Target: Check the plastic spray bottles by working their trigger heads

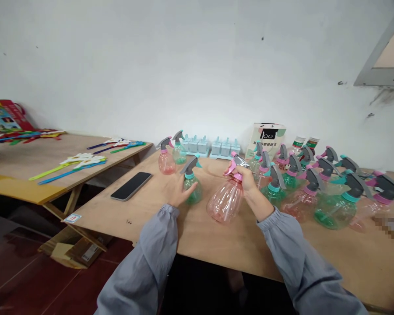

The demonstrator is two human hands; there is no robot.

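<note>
A person's right hand [248, 178] grasps a pink spray bottle [223, 202] near its neck and spray head, the fingers wrapped round it. This pink bottle leans, its top to the right; whether its base touches the table [144, 218] cannot be told. Just left of the pink bottle stands a green spray bottle [194, 197], which the left hand [177, 192] grips, thumb across its front and the other fingers mostly hidden behind it. Farther left of the pink bottle lies a dark phone [131, 186]. Behind the pink bottle, against the wall [197, 70], are two pale blue ice-pop moulds [225, 148], with a printed paper bag [265, 143] behind and to its right. To the right of the pink bottle stands a crowd of pink and green bottles [335, 212].
</note>
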